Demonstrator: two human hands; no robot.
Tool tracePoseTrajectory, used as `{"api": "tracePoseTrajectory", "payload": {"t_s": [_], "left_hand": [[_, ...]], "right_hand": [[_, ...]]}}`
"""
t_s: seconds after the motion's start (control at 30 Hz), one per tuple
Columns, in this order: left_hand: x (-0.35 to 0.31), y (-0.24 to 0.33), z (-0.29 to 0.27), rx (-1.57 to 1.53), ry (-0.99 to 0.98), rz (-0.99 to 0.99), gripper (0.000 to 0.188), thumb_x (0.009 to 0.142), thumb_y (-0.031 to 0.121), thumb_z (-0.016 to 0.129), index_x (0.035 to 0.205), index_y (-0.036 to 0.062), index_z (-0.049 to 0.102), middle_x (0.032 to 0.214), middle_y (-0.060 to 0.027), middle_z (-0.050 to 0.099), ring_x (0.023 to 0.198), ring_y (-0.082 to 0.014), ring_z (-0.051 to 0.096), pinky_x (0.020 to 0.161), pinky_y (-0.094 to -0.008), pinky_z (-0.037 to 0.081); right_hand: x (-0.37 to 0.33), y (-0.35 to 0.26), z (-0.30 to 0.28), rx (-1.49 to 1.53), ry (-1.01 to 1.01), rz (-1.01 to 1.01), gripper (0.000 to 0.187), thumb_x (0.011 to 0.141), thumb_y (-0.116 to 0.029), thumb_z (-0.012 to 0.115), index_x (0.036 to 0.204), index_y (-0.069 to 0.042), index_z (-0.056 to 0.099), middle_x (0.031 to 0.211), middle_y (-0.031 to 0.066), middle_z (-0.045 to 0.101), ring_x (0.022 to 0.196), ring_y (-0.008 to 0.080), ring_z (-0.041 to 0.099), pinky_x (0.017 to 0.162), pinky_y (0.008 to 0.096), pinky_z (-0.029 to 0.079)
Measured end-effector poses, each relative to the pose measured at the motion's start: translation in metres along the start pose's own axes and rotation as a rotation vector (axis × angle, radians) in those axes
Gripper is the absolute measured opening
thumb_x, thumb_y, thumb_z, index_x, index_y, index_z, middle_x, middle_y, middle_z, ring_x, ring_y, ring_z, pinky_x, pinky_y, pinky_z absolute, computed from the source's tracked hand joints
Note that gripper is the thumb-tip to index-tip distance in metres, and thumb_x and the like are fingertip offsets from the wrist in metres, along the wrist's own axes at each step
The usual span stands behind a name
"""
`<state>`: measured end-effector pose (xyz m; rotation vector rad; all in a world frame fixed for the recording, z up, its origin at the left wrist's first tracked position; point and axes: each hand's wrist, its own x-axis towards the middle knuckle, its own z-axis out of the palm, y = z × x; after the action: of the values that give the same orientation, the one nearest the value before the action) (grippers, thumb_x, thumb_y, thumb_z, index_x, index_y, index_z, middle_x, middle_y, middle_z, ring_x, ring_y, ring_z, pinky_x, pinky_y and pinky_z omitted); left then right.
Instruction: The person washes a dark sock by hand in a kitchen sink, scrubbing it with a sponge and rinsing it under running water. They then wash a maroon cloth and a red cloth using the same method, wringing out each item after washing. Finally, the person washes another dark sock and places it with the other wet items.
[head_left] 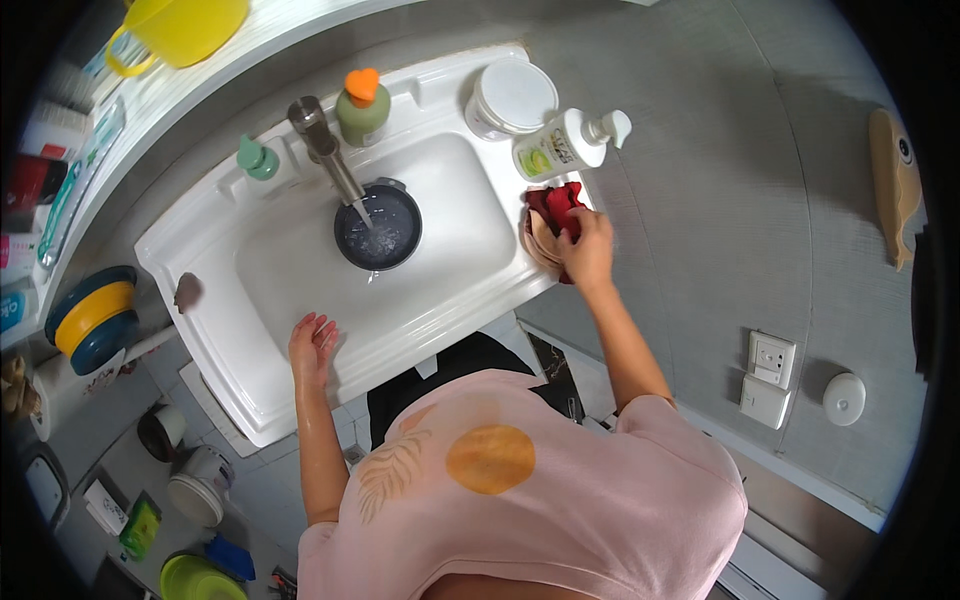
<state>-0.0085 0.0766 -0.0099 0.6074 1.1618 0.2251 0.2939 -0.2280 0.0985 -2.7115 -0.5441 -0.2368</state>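
Note:
My right hand (588, 250) is at the right ledge of the white sink (455, 290). Its fingers close on a bunched red cloth (562, 203), with a beige piece (541, 240) folded against it; their tips are partly hidden. My left hand (313, 350) hangs over the sink's front rim, wet and holding nothing, its fingers loosely apart. Down in the basin, a dark round bowl (378, 232) sits under the metal faucet (330, 150). Water runs from the spout into it and ripples on the surface.
Behind the basin stand a green bottle with an orange heart-shaped top (362, 110) and a green pump (257, 158). A white tub (512, 95) and a white pump bottle (562, 147) flank the cloth. A curved shelf at left carries a yellow cup (190, 28). Wall sockets (770, 360) are at right.

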Motion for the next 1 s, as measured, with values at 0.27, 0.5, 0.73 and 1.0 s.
{"api": "tracePoseTrajectory", "payload": {"t_s": [0.27,0.5,0.73,1.0], "left_hand": [[-0.014,-0.015,0.081,0.227,-0.194,-0.033,0.031,0.086,0.014,0.050,0.113,-0.0006,0.045,0.101,-0.0123,0.054,0.089,-0.0215,0.057,0.080,-0.0318,0.049],[-0.036,-0.069,0.223,0.500,-0.647,-0.313,0.074,0.080,0.027,0.065,0.134,-0.0010,0.023,0.120,-0.0140,0.045,0.102,-0.0217,0.054,0.089,-0.0328,0.045],[-0.016,-0.123,0.257,0.297,-0.780,-0.477,0.054,0.079,0.022,0.064,0.125,0.0059,0.039,0.111,-0.0066,0.055,0.101,-0.0174,0.053,0.091,-0.0319,0.041],[-0.070,-0.064,0.181,-0.055,-0.698,-0.201,0.043,0.081,0.016,0.060,0.120,0.0049,0.046,0.117,-0.0076,0.053,0.107,-0.0220,0.052,0.093,-0.0396,0.042]], "right_hand": [[0.014,0.047,0.025,0.012,-0.210,-0.039,0.057,0.064,-0.012,0.068,0.117,-0.012,0.049,0.108,0.0209,0.051,0.099,0.0368,0.050,0.088,0.0396,0.042],[0.006,0.067,0.040,0.650,-0.291,0.163,0.047,0.063,-0.005,0.064,0.108,-0.006,0.051,0.102,0.0163,0.056,0.092,0.0258,0.056,0.082,0.0309,0.045],[-0.017,0.031,-0.003,1.150,-0.813,0.427,0.046,0.071,0.000,0.059,0.115,-0.007,0.046,0.103,0.0081,0.054,0.091,0.0144,0.053,0.079,0.0263,0.044],[-0.001,0.042,-0.006,1.077,-0.587,0.347,0.046,0.072,0.006,0.053,0.117,-0.006,0.049,0.110,0.0069,0.052,0.096,0.0156,0.053,0.083,0.0278,0.044]]}}
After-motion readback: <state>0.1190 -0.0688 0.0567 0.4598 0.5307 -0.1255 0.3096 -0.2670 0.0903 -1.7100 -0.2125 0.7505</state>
